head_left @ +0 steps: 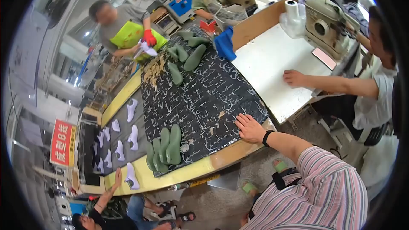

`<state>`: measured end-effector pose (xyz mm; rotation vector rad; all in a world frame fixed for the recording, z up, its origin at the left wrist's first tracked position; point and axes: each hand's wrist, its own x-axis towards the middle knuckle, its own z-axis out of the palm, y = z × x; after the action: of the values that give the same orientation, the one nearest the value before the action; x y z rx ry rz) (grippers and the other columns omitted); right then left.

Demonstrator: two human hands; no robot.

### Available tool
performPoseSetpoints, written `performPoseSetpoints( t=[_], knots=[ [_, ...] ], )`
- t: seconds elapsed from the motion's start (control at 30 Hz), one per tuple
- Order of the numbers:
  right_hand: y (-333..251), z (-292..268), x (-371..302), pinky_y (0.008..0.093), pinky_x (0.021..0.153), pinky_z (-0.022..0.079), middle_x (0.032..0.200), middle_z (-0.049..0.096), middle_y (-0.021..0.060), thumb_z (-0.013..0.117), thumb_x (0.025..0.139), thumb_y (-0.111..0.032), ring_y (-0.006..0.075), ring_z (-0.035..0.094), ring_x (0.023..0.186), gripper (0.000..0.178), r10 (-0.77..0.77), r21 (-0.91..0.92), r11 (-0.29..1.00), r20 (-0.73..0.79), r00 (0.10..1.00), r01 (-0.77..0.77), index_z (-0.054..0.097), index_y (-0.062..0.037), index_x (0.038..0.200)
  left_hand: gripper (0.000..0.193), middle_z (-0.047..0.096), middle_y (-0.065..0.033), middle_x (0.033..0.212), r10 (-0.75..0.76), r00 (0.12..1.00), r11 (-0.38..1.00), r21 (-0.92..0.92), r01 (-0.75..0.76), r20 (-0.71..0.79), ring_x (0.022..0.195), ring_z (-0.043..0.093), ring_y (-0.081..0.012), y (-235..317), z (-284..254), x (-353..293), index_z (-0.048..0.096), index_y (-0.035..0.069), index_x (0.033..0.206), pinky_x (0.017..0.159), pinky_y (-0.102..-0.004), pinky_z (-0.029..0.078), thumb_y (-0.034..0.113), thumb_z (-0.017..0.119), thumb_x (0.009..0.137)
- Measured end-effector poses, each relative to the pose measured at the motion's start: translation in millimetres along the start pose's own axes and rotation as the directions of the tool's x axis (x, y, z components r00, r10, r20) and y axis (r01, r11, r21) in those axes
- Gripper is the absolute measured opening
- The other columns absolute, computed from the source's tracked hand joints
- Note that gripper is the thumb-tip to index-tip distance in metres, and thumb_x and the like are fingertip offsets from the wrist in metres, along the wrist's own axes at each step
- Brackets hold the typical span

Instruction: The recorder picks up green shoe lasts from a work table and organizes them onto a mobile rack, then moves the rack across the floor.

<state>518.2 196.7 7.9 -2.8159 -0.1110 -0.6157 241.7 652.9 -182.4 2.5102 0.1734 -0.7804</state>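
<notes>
My right hand (249,128) lies flat, palm down and fingers spread, on a black patterned mat (200,98) near the bench's front corner; a black band is on its wrist. It holds nothing. Small tan scraps (219,115) lie on the mat just left of my fingers. A cluster of green shoe soles (165,148) stands further left near the mat's front edge, apart from my hand. More green soles (187,56) lie at the far end. My left hand is not in view.
A seated person rests a hand (294,78) on the white table (264,64) by a sewing machine (326,21). A blue cloth (223,42) lies at the mat's far corner. White shoe pieces (128,140) ride a grey conveyor at left, with other workers around it.
</notes>
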Motion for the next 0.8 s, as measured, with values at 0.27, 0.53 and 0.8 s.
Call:
performPoseSetpoints(
  t=[0.27,0.53,0.8],
  knots=[
    [26.6,1.8,-8.8,0.0417,0.090,0.036,0.115,0.050,0.0132,0.053,0.077,-0.025,0.0288,0.042,0.113,0.037,0.082,0.093,0.993,-0.069,0.994,-0.076,0.052,-0.0041,0.108,0.027,0.061,-0.0208,0.081,0.354,0.910,0.911,0.142,-0.388,0.218,0.079,0.060,-0.0319,43.8,-78.3,156.0,0.059,0.004,0.093,0.067,-0.0398,0.047,0.026,0.051,0.080],
    [17.6,14.4,21.5,0.0419,0.095,0.030,0.121,0.043,0.0213,0.055,0.079,-0.023,0.0333,0.038,0.116,0.042,0.457,0.034,0.887,-0.197,0.867,-0.460,0.045,0.0013,0.112,0.030,0.061,-0.0201,0.086,0.670,0.592,0.612,0.118,-0.782,0.448,0.082,0.059,-0.0296,203.4,-71.0,316.3,0.057,0.003,0.099,0.071,-0.0401,0.047,0.026,0.052,0.080],
    [9.2,16.1,21.0,0.0407,0.094,0.030,0.122,0.046,0.0209,0.048,0.082,-0.026,0.0312,0.040,0.117,0.043,0.436,-0.148,0.875,-0.173,0.883,-0.461,0.048,0.0039,0.112,0.035,0.061,-0.0195,0.091,0.699,0.453,0.503,0.070,-0.862,0.554,0.085,0.059,-0.0272,259.3,-67.7,350.5,0.055,0.002,0.105,0.074,-0.0405,0.047,0.026,0.053,0.080]
  ],
)
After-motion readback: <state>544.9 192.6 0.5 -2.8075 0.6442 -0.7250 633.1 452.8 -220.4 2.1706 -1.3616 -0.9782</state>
